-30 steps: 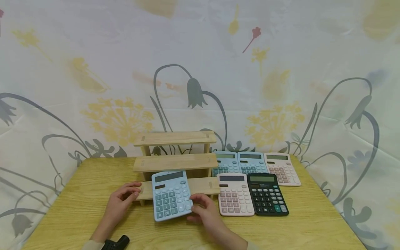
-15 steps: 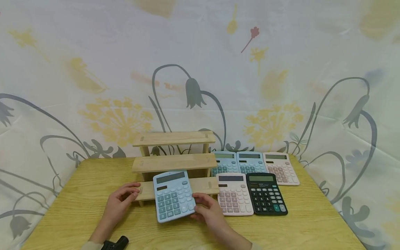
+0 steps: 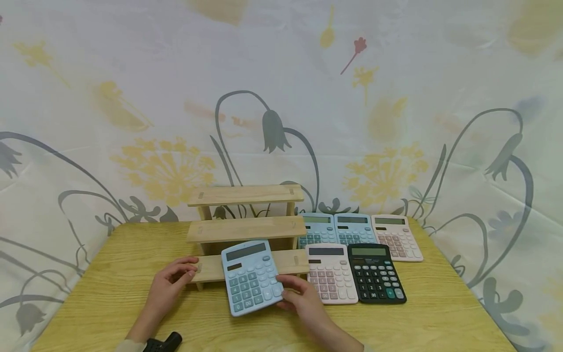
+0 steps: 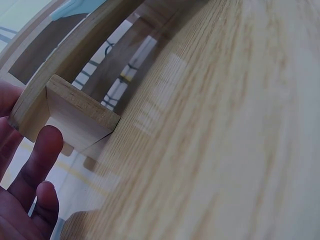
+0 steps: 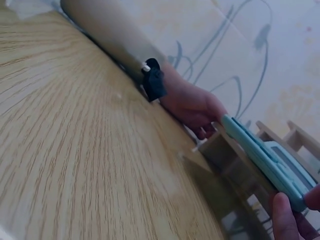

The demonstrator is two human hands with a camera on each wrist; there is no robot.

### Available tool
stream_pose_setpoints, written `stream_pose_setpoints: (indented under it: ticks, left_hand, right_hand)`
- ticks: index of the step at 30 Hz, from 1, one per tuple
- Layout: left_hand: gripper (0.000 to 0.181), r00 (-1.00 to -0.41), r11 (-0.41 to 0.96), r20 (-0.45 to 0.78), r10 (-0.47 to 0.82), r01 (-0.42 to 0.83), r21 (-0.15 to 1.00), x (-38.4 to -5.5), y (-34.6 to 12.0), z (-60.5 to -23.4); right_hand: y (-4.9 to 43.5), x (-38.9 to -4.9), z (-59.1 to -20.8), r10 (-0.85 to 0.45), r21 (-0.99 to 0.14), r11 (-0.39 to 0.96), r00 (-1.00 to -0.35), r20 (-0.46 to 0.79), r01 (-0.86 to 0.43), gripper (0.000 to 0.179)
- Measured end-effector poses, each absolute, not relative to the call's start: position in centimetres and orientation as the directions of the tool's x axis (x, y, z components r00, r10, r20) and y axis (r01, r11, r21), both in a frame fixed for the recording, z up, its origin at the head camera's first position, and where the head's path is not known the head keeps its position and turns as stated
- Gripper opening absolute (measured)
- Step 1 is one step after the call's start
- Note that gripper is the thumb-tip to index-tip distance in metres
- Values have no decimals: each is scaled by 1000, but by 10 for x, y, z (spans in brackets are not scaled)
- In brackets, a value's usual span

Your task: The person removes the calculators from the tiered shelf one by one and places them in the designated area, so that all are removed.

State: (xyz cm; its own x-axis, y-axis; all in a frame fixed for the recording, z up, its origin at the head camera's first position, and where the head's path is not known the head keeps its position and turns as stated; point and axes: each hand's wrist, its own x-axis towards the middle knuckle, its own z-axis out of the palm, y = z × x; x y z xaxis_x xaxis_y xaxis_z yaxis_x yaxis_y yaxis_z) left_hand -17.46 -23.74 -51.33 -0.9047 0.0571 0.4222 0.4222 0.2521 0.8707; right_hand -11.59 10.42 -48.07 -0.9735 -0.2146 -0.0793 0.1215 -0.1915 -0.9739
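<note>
A light blue calculator [image 3: 252,277] leans tilted against the lowest step of a three-tier wooden shelf [image 3: 246,227], its screen end higher up. My right hand [image 3: 303,298] pinches its lower right edge between thumb and fingers. In the right wrist view, the calculator [image 5: 265,155] shows edge-on, with fingertips [image 5: 284,215] at its near corner. My left hand [image 3: 169,283] holds the left end of the lowest step. Seen from the left wrist, fingers [image 4: 47,145] lie around that end, beside the shelf's leg [image 4: 82,102].
Right of the shelf, a pink calculator [image 3: 331,274] and a black calculator [image 3: 376,274] lie side by side. Behind them are two blue calculators [image 3: 317,227] and another pink calculator [image 3: 397,237]. A flower-printed cloth [image 3: 281,73] hangs behind the wooden table [image 3: 110,274].
The blue calculator has slid right along the lowest step, slightly more tilted, together with my right hand. My left hand has stayed at the shelf's end.
</note>
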Motion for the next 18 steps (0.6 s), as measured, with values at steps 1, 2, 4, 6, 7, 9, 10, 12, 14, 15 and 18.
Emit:
stream_pose_setpoints:
  ticks: [1, 2, 4, 6, 7, 9, 10, 12, 14, 15, 18]
  left_hand:
    - [11, -905, 252, 423, 57, 423, 871, -175, -237, -513]
    - [11, -905, 252, 422, 58, 422, 871, -175, -237, -513]
    - [11, -906, 254, 420, 57, 420, 871, -175, -237, -513]
    - [11, -908, 251, 416, 55, 415, 874, -175, -237, -514]
    - [11, -908, 250, 414, 54, 414, 875, -175, -237, -514]
    - [11, -909, 250, 413, 53, 413, 876, -175, -237, -514]
    - [10, -909, 248, 412, 54, 412, 877, -175, -237, -514]
    - [10, -910, 244, 411, 55, 411, 878, -175, -237, -514]
    - [9, -911, 242, 409, 56, 410, 879, -175, -237, -513]
    - [9, -911, 239, 408, 56, 409, 881, -175, -237, -513]
    - [10, -912, 233, 407, 55, 408, 883, -174, -238, -513]
  right_hand:
    - [106, -116, -480, -214, -974, -188, -973, -82, 123, 38]
    - [107, -115, -480, -213, -974, -188, -974, -84, 125, 38]
    - [111, -115, -480, -214, -974, -186, -973, -88, 128, 38]
    - [115, -115, -481, -213, -974, -185, -973, -92, 132, 38]
    - [117, -115, -481, -212, -974, -184, -973, -95, 135, 38]
    - [121, -115, -481, -208, -974, -179, -973, -99, 138, 39]
    - [124, -115, -481, -203, -975, -176, -974, -102, 139, 39]
    - [128, -115, -481, -190, -976, -170, -976, -106, 139, 39]
    - [131, -115, -481, -176, -977, -164, -978, -108, 138, 39]
    - [133, -115, -481, -169, -978, -161, -980, -108, 135, 39]
    - [138, -115, -481, -151, -980, -152, -983, -104, 127, 40]
